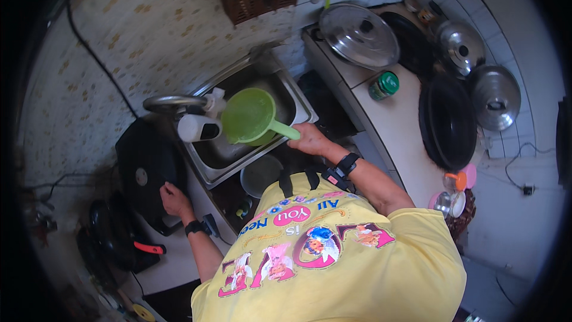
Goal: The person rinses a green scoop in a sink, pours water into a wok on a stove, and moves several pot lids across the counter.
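My right hand (pixel 310 138) grips the handle of a light-green plastic scoop (pixel 248 115). I cannot tell whether it is a dipper or a strainer. Its round part is over the stainless-steel sink (pixel 210 174), and another green edge shows just beneath it. A curved metal faucet (pixel 172 102) and a white device with a dark window (pixel 199 128) stand at the sink's left side. To the left, my left hand (pixel 174 199) is half curled in front of a black appliance (pixel 154 161) with a round silver badge; contact between them is unclear.
A grey basin (pixel 261 174) sits below the sink's front edge. On the right-hand counter are a green-lidded jar (pixel 384 85), a large metal lid (pixel 359 36) and a black wok (pixel 448 120). A red-handled pan (pixel 116 237) lies at left. A brown basket (pixel 263 0) hangs above.
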Demonstrator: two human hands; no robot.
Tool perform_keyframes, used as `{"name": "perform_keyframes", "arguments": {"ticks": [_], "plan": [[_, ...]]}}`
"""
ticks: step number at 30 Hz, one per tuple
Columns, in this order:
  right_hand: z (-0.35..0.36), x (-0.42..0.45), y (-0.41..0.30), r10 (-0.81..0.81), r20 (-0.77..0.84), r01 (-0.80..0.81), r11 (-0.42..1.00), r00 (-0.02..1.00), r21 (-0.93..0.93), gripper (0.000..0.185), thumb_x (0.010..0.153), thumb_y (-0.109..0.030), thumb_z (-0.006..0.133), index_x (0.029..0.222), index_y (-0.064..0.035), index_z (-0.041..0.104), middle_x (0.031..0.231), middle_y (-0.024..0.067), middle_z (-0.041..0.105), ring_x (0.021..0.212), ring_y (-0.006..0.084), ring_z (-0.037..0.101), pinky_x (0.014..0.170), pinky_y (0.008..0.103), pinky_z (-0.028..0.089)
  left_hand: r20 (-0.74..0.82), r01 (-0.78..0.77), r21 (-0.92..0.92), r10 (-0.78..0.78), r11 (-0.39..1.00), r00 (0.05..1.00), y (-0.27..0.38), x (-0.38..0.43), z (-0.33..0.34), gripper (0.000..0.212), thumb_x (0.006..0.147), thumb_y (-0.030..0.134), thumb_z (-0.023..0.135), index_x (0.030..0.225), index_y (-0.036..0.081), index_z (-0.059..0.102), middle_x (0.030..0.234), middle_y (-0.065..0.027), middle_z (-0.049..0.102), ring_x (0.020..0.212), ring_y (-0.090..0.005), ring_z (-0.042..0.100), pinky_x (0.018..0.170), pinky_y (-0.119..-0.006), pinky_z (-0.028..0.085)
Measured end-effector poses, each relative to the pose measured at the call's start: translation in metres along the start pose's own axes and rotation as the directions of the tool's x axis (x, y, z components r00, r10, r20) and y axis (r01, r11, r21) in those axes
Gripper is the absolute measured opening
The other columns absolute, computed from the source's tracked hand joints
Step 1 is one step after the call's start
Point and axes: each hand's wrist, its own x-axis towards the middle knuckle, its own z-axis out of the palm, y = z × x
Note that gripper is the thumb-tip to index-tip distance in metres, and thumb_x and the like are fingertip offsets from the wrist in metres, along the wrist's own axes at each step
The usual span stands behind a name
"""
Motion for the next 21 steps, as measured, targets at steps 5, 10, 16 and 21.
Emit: {"name": "perform_keyframes", "arguments": {"ticks": [5,10,16,21], "plan": [[-0.015,-0.024,0.008,-0.005,-0.04,0.007,0.998,0.999,0.056,0.019,0.066,-0.015,0.063,0.077,-0.0008,0.059,0.068,0.0122,0.06,0.062,0.0199,0.058,0.061,0.0319,0.046,-0.023,-0.065,0.016,0.065,0.998,0.998,-0.012,0.003,0.013,0.028,0.088,0.034,0.047,0.091,0.01,0.06,0.084,-0.0145,0.063,0.075,-0.035,0.059,0.061,-0.042,0.045],[-0.055,-0.081,0.019,0.056,-0.164,-0.052,0.998,0.985,0.03,0.021,0.065,-0.017,0.065,0.074,0.0001,0.058,0.067,0.0148,0.059,0.061,0.0244,0.058,0.06,0.0353,0.045,0.051,-0.06,-0.023,0.061,0.998,0.997,-0.006,0.0,0.001,0.029,0.088,0.034,0.047,0.094,0.008,0.06,0.083,-0.0163,0.063,0.074,-0.035,0.059,0.06,-0.041,0.045],[-0.117,-0.185,0.029,0.2,-0.419,-0.163,0.979,0.886,0.123,0.022,0.07,-0.019,0.066,0.077,-0.0005,0.057,0.064,0.0084,0.057,0.06,0.0155,0.056,0.056,0.0311,0.044,0.069,-0.006,0.041,0.004,0.999,0.998,0.02,-0.011,-0.008,0.027,0.087,0.032,0.049,0.092,0.009,0.061,0.083,-0.014,0.063,0.076,-0.0332,0.06,0.062,-0.04,0.046],[-0.167,-0.257,0.021,0.389,-0.512,-0.104,0.86,0.766,0.499,0.014,0.078,-0.013,0.062,0.083,-0.0018,0.055,0.064,-0.0009,0.052,0.051,0.0066,0.046,0.047,0.0223,0.038,0.095,-0.133,0.048,0.128,0.99,0.987,-0.009,-0.006,0.016,0.034,0.085,0.036,0.049,0.095,0.005,0.058,0.083,-0.015,0.062,0.071,-0.0331,0.059,0.06,-0.042,0.044]]}}
